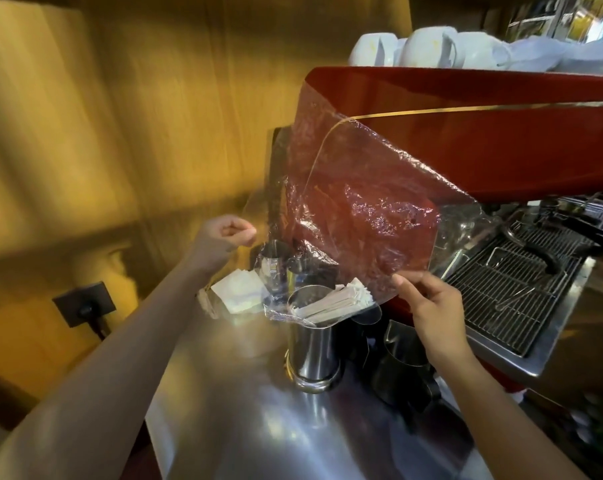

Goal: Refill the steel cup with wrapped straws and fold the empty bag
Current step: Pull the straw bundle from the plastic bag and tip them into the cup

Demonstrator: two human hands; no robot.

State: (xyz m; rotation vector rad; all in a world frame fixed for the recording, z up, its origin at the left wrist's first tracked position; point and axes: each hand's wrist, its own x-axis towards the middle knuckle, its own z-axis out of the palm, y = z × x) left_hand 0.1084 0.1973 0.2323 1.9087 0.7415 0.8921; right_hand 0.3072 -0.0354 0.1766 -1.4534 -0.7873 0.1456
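Note:
A steel cup (313,348) stands on the metal counter (244,427), with paper-wrapped straws (331,301) leaning out of its top to the right. Above it hangs a clear, crinkled plastic bag (362,209), spread wide in front of the red machine. My right hand (428,306) pinches the bag's lower edge just right of the cup. My left hand (223,237) is raised to the left of the bag with fingers curled at its left edge; the bag's lowest corner droops over the cup's rim.
A red espresso machine (483,133) with a wire drip tray (514,285) fills the right side, white cups (428,46) on top. Dark pitchers (400,372) stand right of the cup. Folded white napkins (239,294) lie behind it. A wall socket (83,303) is at left.

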